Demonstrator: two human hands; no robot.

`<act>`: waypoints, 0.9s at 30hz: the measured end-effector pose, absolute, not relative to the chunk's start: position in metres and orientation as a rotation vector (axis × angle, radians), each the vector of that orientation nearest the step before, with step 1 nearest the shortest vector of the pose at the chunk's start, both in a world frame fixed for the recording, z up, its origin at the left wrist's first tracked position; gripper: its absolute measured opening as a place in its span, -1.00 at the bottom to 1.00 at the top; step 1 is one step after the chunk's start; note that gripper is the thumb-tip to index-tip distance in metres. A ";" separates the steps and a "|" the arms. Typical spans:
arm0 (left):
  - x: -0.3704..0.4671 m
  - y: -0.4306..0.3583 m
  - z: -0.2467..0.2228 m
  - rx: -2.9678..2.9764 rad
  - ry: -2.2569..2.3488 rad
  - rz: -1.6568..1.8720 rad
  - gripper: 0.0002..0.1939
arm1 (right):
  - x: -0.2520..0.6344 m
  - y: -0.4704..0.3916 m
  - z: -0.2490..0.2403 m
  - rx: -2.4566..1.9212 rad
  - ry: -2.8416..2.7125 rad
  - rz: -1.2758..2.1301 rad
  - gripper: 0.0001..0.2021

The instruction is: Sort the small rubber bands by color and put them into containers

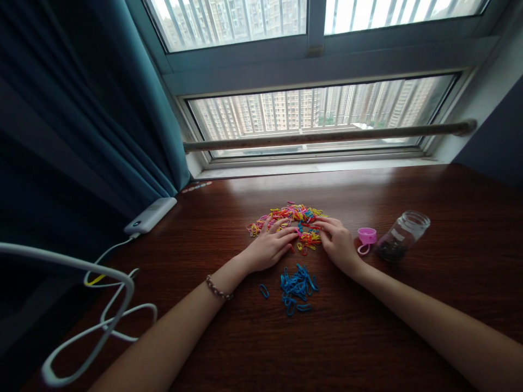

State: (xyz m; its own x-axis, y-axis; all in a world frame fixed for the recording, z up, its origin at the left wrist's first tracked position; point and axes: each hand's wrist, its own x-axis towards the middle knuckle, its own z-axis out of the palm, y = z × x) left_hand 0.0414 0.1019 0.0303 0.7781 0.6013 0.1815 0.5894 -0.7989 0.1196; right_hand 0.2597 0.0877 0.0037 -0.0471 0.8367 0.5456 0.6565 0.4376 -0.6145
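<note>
Multicoloured loops [297, 210] lie heaped mid-frame on the tabletop [229, 348] — left hand [267, 247] spread open at their left edge, right hand [338, 244] loosely curled, its hold unclear. Blue loops [299, 284] sit lower centre, a glass jar [402, 235] right of centre.

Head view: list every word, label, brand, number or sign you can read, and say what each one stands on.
No text can be read anywhere.
White device: a dark round mark near the cable end, too small to make out.
Clear jar: a pale patch, with no readable lettering.
Pile of coloured loops: no writing visible.
</note>
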 end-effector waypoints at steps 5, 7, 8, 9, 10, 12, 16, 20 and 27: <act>0.041 0.103 0.030 2.903 0.989 0.379 -0.61 | 0.260 0.087 0.002 -1.263 -1.870 0.279 -0.69; 0.041 0.103 0.029 2.898 0.990 0.407 -0.62 | 0.260 0.088 0.001 -1.275 -1.914 0.294 -0.68; 0.040 0.104 0.029 2.895 0.996 0.420 -0.62 | 0.260 0.088 0.000 -1.286 -1.925 0.294 -0.68; 0.040 0.104 0.028 2.894 1.005 0.429 -0.62 | 0.260 0.088 -0.001 -1.300 -1.929 0.293 -0.67; 0.040 0.104 0.028 2.894 1.018 0.435 -0.62 | 0.260 0.088 -0.001 -1.318 -1.924 0.290 -0.67; 0.040 0.104 0.027 2.898 1.051 0.432 -0.62 | 0.260 0.087 0.000 -1.355 -1.902 0.284 -0.66; 0.040 0.104 0.025 2.913 1.085 0.386 -0.61 | 0.260 0.087 0.002 -1.395 -1.863 0.278 -0.66; 0.040 0.105 0.025 2.916 1.088 0.369 -0.60 | 0.261 0.088 0.003 -1.358 -1.809 0.272 -0.67; 0.040 0.104 0.028 2.902 1.082 0.410 -0.59 | 0.261 0.085 0.003 -1.406 -1.882 0.300 -0.70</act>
State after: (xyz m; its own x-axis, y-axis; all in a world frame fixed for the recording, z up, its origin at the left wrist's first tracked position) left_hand 0.0402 0.1040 0.0276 0.7257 0.6457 0.2376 0.6411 -0.7599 0.1070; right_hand 0.2608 0.0853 0.0026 -0.1107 0.8979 0.4260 0.7207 0.3677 -0.5877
